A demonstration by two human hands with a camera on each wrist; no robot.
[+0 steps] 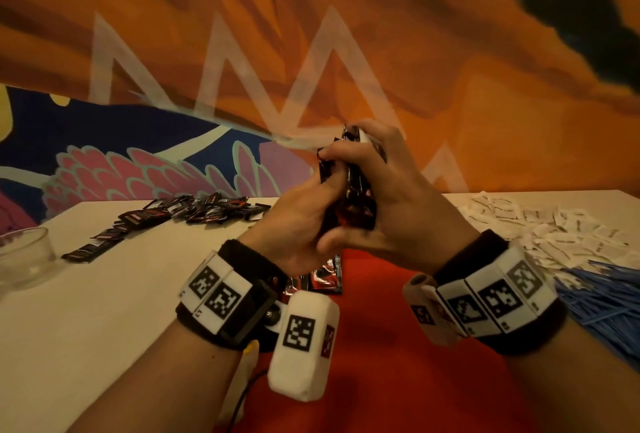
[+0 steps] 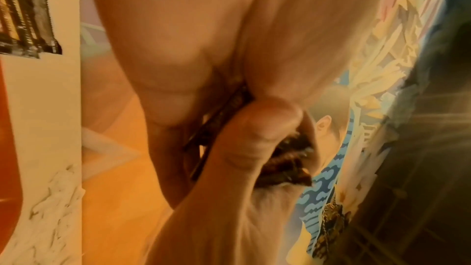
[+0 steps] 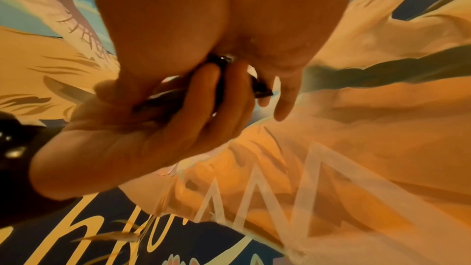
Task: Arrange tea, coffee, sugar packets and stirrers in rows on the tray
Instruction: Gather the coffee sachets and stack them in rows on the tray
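Left hand point(image 1: 304, 221) and right hand point(image 1: 388, 211): one stack of dark packets point(image 1: 360, 204) is gripped between both, raised above red tray point(image 1: 381, 346).

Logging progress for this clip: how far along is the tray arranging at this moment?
Early. Done: a few dark packets lie on the red tray. In hand: the left hand and right hand together grip a bundle of dark packets above it. Left: the dark packet pile, white packets and blue stirrers remain on the table.
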